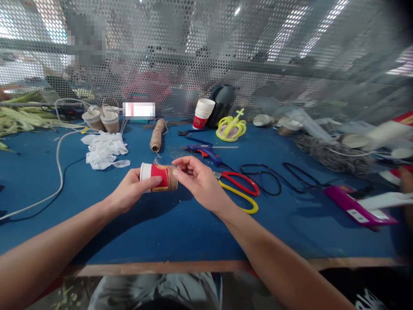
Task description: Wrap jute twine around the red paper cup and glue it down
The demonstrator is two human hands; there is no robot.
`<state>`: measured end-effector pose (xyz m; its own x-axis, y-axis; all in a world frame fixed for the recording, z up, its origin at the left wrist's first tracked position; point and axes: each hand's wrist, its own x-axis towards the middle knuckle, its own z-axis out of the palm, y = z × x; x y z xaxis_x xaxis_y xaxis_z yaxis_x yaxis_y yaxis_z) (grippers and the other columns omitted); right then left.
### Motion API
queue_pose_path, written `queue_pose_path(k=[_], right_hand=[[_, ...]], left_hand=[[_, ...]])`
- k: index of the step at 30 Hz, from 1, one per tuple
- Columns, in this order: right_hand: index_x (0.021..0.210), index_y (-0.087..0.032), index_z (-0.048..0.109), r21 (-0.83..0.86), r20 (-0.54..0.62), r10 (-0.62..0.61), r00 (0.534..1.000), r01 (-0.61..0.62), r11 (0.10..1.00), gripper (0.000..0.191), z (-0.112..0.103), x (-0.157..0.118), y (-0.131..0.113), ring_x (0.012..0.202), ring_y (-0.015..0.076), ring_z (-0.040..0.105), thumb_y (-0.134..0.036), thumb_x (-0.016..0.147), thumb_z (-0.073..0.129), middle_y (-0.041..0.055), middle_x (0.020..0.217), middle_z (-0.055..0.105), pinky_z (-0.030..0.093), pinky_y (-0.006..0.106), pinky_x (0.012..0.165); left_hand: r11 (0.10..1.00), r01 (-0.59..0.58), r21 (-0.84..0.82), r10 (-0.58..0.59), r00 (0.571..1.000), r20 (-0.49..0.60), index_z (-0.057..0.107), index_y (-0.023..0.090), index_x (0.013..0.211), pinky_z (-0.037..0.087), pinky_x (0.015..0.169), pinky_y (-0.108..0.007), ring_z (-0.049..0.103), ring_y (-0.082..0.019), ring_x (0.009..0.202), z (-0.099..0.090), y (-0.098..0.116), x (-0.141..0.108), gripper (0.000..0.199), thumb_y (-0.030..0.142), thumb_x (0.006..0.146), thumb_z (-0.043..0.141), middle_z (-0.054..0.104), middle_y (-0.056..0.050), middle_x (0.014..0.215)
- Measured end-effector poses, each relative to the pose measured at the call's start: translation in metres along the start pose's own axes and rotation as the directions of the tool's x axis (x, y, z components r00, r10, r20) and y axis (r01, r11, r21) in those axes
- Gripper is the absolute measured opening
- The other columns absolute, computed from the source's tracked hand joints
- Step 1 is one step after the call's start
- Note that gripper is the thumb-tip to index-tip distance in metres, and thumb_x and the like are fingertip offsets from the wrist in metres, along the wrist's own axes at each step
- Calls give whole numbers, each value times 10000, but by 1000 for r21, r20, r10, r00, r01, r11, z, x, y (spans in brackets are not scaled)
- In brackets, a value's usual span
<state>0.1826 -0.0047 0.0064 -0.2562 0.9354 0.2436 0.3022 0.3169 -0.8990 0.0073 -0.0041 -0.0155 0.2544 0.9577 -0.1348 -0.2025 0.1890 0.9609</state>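
Note:
A red and white paper cup [155,175] lies on its side in the air above the blue table, brown twine [172,178] wound around one end. My left hand [130,189] is wrapped round the cup's white end, thumb on the red part. At the twine-wound end, my right hand [196,178] has its thumb and index finger pinched together; whether twine is between them is too small to tell. From the cup, a strand runs up toward a twine spool [157,135] lying behind it.
Scissors [240,183] and a blue glue gun [204,151] with a black cord lie to the right. Behind are stacked cups [204,113], a yellow crown [230,128] and a dark kettle [223,103]. White gloves [105,148] and twine-wrapped cups [110,120] are at left.

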Motion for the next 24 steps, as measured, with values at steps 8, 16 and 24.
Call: queue_pose_path(k=[8,16,24], right_hand=[[883,-152,640,-137,76,-164,984,173,975,288,-2,2,1,1007,160,537,-250,889,370,89,1020,585,387,343,926],[980,-177,642,-61,199,-221,955,238,969,350,5,-6,-4,1069,159,503,-284,912,315,84,1101,555,358,363,973],[972,-176,645,74,255,-189,948,176,982,362,7,-7,-4,1069,158,509,-316,914,317,85,1115,545,372,358,959]], left_hand=[[972,-58,228,28,991,134,634,116,622,393,530,-188,450,-70,501,3,0,-7,191,304,642,660,573,21,550],[932,-89,352,41,989,142,498,129,510,245,432,-183,265,-48,452,2,-5,-6,337,406,686,575,359,64,463],[920,-57,388,9,992,124,428,152,483,200,428,-193,223,-51,458,7,-1,-6,399,501,641,540,309,67,465]])
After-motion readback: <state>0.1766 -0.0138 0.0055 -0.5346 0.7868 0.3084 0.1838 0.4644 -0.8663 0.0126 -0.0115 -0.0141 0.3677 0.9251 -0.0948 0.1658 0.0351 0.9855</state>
